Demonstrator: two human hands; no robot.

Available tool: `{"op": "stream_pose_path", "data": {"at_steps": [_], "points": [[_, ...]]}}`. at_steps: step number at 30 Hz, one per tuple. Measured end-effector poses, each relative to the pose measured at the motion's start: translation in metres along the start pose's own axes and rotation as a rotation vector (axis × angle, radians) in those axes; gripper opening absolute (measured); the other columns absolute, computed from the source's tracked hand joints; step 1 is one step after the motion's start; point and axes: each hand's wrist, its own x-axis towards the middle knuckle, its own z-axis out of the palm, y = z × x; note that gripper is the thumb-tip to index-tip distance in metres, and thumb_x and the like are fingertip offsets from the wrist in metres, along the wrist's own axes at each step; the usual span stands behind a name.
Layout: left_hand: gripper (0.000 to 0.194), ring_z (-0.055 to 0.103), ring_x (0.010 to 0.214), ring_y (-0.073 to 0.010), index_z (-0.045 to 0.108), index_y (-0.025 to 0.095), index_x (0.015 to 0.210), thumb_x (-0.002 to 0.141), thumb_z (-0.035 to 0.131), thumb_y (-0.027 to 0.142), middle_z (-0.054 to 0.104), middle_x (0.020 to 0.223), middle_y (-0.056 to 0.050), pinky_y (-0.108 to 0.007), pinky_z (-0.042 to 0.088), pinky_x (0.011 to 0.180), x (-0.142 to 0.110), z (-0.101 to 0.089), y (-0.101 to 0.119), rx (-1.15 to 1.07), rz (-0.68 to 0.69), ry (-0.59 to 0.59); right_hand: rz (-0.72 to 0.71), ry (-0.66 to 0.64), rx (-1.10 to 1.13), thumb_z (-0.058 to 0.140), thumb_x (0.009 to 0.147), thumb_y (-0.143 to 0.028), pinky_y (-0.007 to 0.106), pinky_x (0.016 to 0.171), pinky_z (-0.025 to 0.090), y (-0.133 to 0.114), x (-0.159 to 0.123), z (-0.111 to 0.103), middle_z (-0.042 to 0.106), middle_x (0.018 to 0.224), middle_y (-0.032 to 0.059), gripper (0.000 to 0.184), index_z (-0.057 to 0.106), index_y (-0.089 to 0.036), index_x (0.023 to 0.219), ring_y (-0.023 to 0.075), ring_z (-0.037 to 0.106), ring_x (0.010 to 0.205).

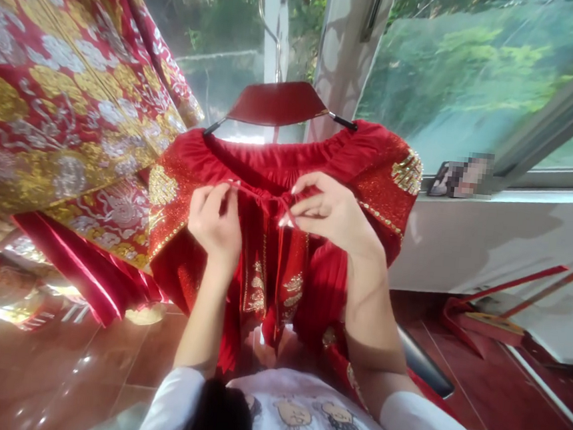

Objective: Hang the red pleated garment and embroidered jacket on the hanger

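A red skirt (370, 175) with gold embroidery hangs from a dark red hanger (276, 102) in front of a window. Thin red ties (267, 201) run across its waistband. My left hand (214, 219) pinches one tie end at the left of the waist, fingers closed. On the other tie end at the middle of the waist, my right hand (328, 208) is pinched between thumb and fingers. Both hands are raised close together, a short gap between them.
A large red and gold embroidered garment (65, 102) hangs at the left, touching the skirt. A white window sill (509, 194) runs at the right. Red tiled floor (77, 371) lies below. A red long-handled dustpan (488, 320) leans by the wall.
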Motion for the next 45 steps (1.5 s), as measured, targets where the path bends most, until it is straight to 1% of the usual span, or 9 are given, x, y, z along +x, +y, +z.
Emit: {"op": "stream_pose_path", "data": {"at_steps": [2, 5, 9, 13, 22, 27, 34, 37, 45], "points": [[0.004, 0.05, 0.06, -0.0091, 0.072, 0.019, 0.076, 0.077, 0.071, 0.022, 0.061, 0.072, 0.001, -0.023, 0.042, 0.059, 0.002, 0.003, 0.006, -0.17, -0.064, -0.061, -0.039, 0.14, 0.062, 0.073, 0.072, -0.032, 0.019, 0.043, 0.041, 0.009, 0.002, 0.009, 0.07, 0.078, -0.0011, 0.045, 0.055, -0.021, 0.111, 0.0091, 0.061, 0.052], [0.004, 0.048, 0.056, -0.0079, 0.072, 0.02, 0.073, 0.073, 0.076, 0.022, 0.062, 0.07, 0.002, -0.022, 0.039, 0.053, 0.002, 0.0, 0.013, -0.42, -0.111, -0.355, -0.063, 0.318, 0.032, 0.067, 0.079, -0.041, 0.022, 0.041, 0.045, 0.02, 0.004, 0.025, 0.072, 0.092, 0.0019, 0.057, 0.049, -0.027, 0.131, 0.009, 0.057, 0.049], [0.004, 0.052, 0.063, -0.0101, 0.073, 0.02, 0.074, 0.075, 0.074, 0.024, 0.063, 0.071, 0.001, -0.022, 0.04, 0.056, -0.001, -0.003, 0.013, -0.495, -0.125, -0.594, -0.175, 0.457, -0.172, 0.059, 0.087, -0.039, 0.031, 0.065, 0.058, 0.026, 0.004, 0.042, 0.068, 0.116, 0.008, 0.051, 0.051, -0.026, 0.136, 0.0179, 0.069, 0.078], [0.003, 0.05, 0.061, -0.0091, 0.072, 0.02, 0.075, 0.077, 0.071, 0.022, 0.063, 0.072, 0.0, -0.022, 0.038, 0.054, -0.003, -0.003, 0.011, -0.482, -0.12, -0.634, -0.294, 0.433, -0.403, 0.049, 0.093, -0.032, 0.033, 0.085, 0.057, 0.028, 0.001, 0.044, 0.066, 0.122, 0.0055, 0.037, 0.06, -0.026, 0.128, 0.0196, 0.069, 0.095], [0.011, 0.049, 0.066, -0.0096, 0.058, 0.017, 0.072, 0.078, 0.058, 0.007, 0.055, 0.072, 0.002, -0.022, 0.04, 0.063, 0.001, -0.01, 0.018, -0.326, -0.024, -0.79, -0.376, 0.346, -0.61, 0.046, 0.095, -0.032, 0.029, 0.087, 0.056, 0.034, 0.004, 0.033, 0.068, 0.119, 0.0003, 0.032, 0.062, -0.03, 0.122, 0.0153, 0.068, 0.086], [0.007, 0.053, 0.088, -0.0148, 0.06, 0.018, 0.083, 0.081, 0.059, 0.011, 0.053, 0.094, -0.003, -0.028, 0.045, 0.081, -0.004, -0.008, 0.016, -0.2, 0.12, -0.701, -0.355, 0.356, -0.549, 0.05, 0.09, -0.027, 0.031, 0.08, 0.057, 0.028, 0.005, 0.032, 0.062, 0.128, 0.0029, 0.037, 0.058, -0.028, 0.126, 0.0147, 0.065, 0.078], [0.008, 0.051, 0.095, -0.0194, 0.059, 0.018, 0.078, 0.078, 0.06, 0.01, 0.052, 0.1, -0.007, -0.036, 0.043, 0.086, -0.002, -0.009, 0.01, 0.081, 0.24, -0.524, -0.442, 0.535, -0.582, 0.049, 0.081, -0.012, 0.031, 0.077, 0.055, 0.038, 0.007, 0.035, 0.065, 0.084, -0.0007, 0.068, 0.029, -0.024, 0.145, 0.0141, 0.057, 0.071], [0.01, 0.052, 0.092, -0.0193, 0.057, 0.018, 0.077, 0.077, 0.057, 0.008, 0.054, 0.097, -0.007, -0.034, 0.044, 0.08, -0.001, -0.01, 0.007, 0.152, 0.251, -0.436, -0.48, 0.639, -0.598, 0.045, 0.078, -0.006, 0.031, 0.077, 0.053, 0.042, 0.01, 0.037, 0.056, 0.076, -0.0031, 0.063, 0.034, -0.023, 0.138, 0.0128, 0.054, 0.069], [0.002, 0.057, 0.063, -0.0093, 0.06, 0.018, 0.079, 0.08, 0.059, 0.018, 0.063, 0.075, 0.001, -0.02, 0.046, 0.058, -0.012, -0.001, 0.017, -0.299, -0.164, -0.394, -0.476, 0.565, -0.273, 0.044, 0.089, -0.016, 0.031, 0.077, 0.052, 0.03, 0.009, 0.044, 0.058, 0.091, 0.0009, 0.043, 0.037, -0.026, 0.13, 0.0133, 0.055, 0.079]]}}
